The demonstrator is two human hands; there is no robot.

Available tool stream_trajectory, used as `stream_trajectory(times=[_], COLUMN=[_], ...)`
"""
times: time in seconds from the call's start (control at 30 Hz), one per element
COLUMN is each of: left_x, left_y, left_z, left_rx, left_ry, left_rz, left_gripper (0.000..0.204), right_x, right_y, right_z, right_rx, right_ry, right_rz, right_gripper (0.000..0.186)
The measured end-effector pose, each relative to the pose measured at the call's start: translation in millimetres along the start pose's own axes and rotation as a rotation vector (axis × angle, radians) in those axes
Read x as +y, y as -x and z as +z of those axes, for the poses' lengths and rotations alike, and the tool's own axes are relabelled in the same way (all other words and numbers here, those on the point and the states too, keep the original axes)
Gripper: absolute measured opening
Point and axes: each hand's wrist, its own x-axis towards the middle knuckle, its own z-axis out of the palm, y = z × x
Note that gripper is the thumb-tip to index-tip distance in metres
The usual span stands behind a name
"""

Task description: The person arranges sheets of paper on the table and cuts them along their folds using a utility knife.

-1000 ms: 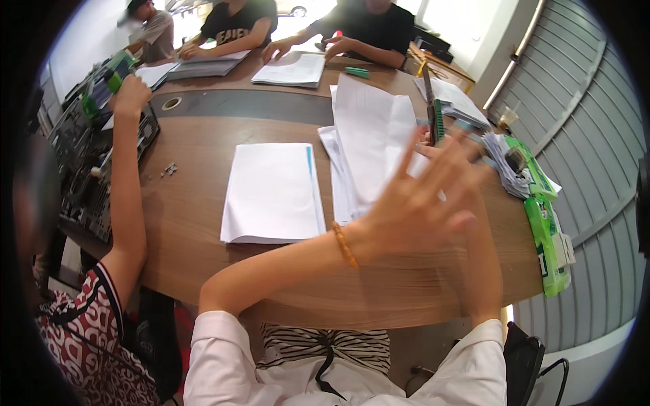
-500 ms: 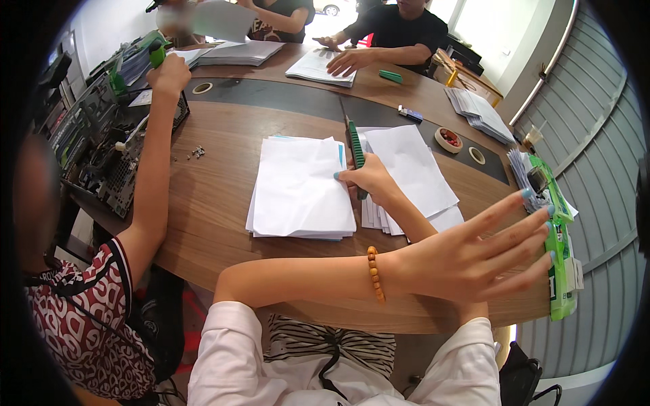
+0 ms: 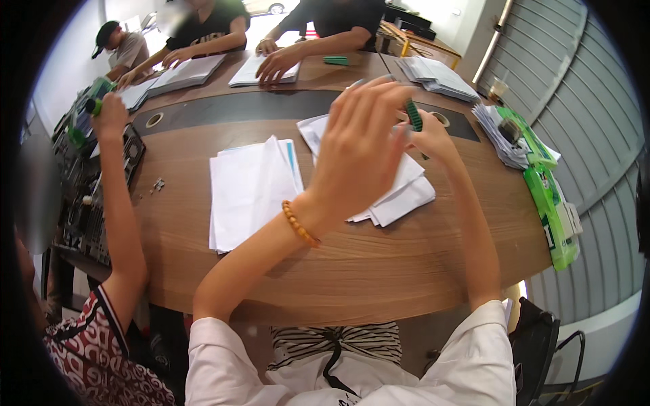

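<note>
My left hand (image 3: pixel 362 145), with a beaded bracelet (image 3: pixel 298 222) at the wrist, is raised over the right-hand paper stack (image 3: pixel 406 196). Its fingers are stretched out, slightly blurred, and I see nothing held in them. Just beyond, my right hand (image 3: pixel 433 141) is closed on a green ridged utility knife (image 3: pixel 414 115), tilted upward near the left fingertips. Whether those fingertips touch the knife I cannot tell. That stack is skewed, its sheets spread unevenly, and my left hand hides much of it. Another stack of white paper (image 3: pixel 254 193), showing a blue strip, lies to the left.
At the left, a neighbour's hand (image 3: pixel 110 116) holds a green-and-black tool by an opened computer case (image 3: pixel 95 203). Across the table (image 3: pixel 325 291), people handle paper piles (image 3: pixel 183 76). A tape roll (image 3: pixel 440 119) lies behind my right hand; green packs (image 3: pixel 552 216) line the right edge.
My left hand has swung leftward from the right side to above the right stack. My right hand has moved the knife rightward from between the stacks. The view has turned right.
</note>
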Motion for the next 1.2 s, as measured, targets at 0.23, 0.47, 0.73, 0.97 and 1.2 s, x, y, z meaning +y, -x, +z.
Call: stream_trajectory(times=[0.23, 0.47, 0.73, 0.97, 1.2], left_x=[-57.5, -62.9, -70.0, -71.6, -69.3], left_y=[100.5, 124.1, 125.7, 129.8, 135.7], left_z=[45.5, 47.4, 49.2, 53.1, 58.9], left_rx=[-0.674, -0.873, -0.682, -0.633, -0.579], left_ry=[-0.317, -0.311, -0.221, -0.197, -0.204], left_rz=[-0.32, -0.407, -0.407, -0.426, -0.416], left_gripper=[0.056, 0.06, 0.045, 0.051, 0.058], right_x=[29.1, 30.8, 28.8, 5.7, 12.1], right_y=[60.7, 111.8, 115.5, 101.3, 96.6], right_z=[-29.2, -53.3, -32.6, 33.7, 62.1], right_rx=[0.309, 0.322, 0.269, 0.02, 0.077], right_ry=[0.784, 0.724, 0.344, 0.533, 0.609], right_rz=[0.187, 0.166, 0.145, -0.087, 0.017], right_gripper=[0.029, 0.029, 0.031, 0.054, 0.053])
